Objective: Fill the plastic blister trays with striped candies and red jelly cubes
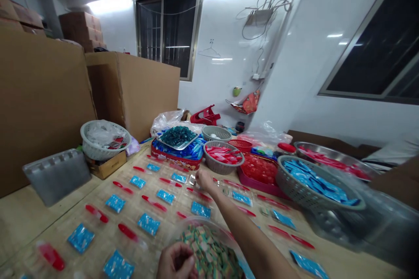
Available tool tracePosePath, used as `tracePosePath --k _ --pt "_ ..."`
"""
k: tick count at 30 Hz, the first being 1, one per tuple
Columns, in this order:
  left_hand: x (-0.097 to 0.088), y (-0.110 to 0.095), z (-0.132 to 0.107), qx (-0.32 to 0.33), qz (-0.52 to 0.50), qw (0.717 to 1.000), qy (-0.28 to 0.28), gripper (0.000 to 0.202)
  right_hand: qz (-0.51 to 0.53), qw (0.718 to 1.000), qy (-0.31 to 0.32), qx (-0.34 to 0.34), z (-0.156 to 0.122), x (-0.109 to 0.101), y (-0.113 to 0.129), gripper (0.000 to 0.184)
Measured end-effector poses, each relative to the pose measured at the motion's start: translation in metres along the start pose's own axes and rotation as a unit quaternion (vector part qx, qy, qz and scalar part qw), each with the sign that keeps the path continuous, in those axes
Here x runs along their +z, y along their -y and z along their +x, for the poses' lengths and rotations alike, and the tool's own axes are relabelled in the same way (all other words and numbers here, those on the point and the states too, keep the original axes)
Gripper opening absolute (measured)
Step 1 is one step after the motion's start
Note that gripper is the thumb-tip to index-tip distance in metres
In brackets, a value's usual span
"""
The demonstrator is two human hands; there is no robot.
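My right hand (204,179) is stretched out over the far rows of clear plastic trays (188,180), its fingers closed and pointing down; what they hold is hidden. My left hand (176,262) is at the left rim of a clear bowl (176,226), fingers curled together, and anything in them is too small to make out. Small striped green, yellow and pink pieces (204,248) fill the bowl. Around both hands the trays hold red plastic tools (153,203) and blue printed packets (149,224). My right forearm crosses above the bowl.
At the back stand a tray of dark teal pieces (178,136), a grey basket of pink-red packets (224,155), a tub of red pieces (260,169) and a basket of blue packets (309,181). Large cardboard boxes (144,89) and a white basket (88,141) are left.
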State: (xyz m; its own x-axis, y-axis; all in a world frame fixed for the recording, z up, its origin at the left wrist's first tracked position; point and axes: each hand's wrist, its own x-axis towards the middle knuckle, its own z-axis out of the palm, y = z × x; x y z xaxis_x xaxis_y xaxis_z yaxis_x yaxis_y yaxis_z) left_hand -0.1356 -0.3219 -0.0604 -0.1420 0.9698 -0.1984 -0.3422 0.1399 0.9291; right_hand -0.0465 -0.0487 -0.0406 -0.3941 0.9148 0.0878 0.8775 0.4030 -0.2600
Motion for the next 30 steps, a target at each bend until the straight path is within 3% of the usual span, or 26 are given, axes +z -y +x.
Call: tracePosePath --k 5,10,13,16,19,22,25,28,30 --pt "0.000 -0.001 -0.001 0.013 0.003 1.000 0.004 0.042 0.034 0.999 0.006 -0.006 -0.001 -0.007 0.001 0.015" --pt "0.005 -0.020 -0.011 0.018 0.012 1.000 -0.022 0.037 0.064 0.998 -0.003 -0.004 -0.013 -0.003 0.013 0.018" --pt "0.007 -0.030 -0.017 0.021 0.009 0.999 -0.047 0.037 0.096 0.995 -0.017 -0.009 -0.023 -0.010 0.015 0.021" --pt "0.005 -0.035 -0.020 0.033 0.018 0.996 -0.078 0.036 0.137 0.990 -0.026 -0.028 -0.048 -0.026 0.015 0.021" --pt "0.003 -0.037 -0.020 0.075 0.097 0.988 -0.098 0.027 0.178 0.981 -0.001 -0.072 -0.097 -0.040 0.021 0.019" --pt "0.003 -0.038 -0.018 0.146 0.217 0.959 -0.110 0.016 0.203 0.970 0.049 -0.125 -0.158 -0.046 0.032 0.015" --pt "0.007 -0.034 -0.015 0.190 0.354 0.910 -0.106 0.022 0.163 0.980 0.038 -0.111 -0.206 -0.041 0.045 0.009" --pt "0.011 -0.026 -0.014 0.204 0.472 0.852 -0.098 0.021 0.143 0.987 0.003 -0.077 -0.228 -0.029 0.058 0.012" --pt "0.011 -0.021 -0.014 0.209 0.508 0.831 -0.089 0.020 0.169 0.984 -0.023 -0.060 -0.230 -0.021 0.062 0.014"
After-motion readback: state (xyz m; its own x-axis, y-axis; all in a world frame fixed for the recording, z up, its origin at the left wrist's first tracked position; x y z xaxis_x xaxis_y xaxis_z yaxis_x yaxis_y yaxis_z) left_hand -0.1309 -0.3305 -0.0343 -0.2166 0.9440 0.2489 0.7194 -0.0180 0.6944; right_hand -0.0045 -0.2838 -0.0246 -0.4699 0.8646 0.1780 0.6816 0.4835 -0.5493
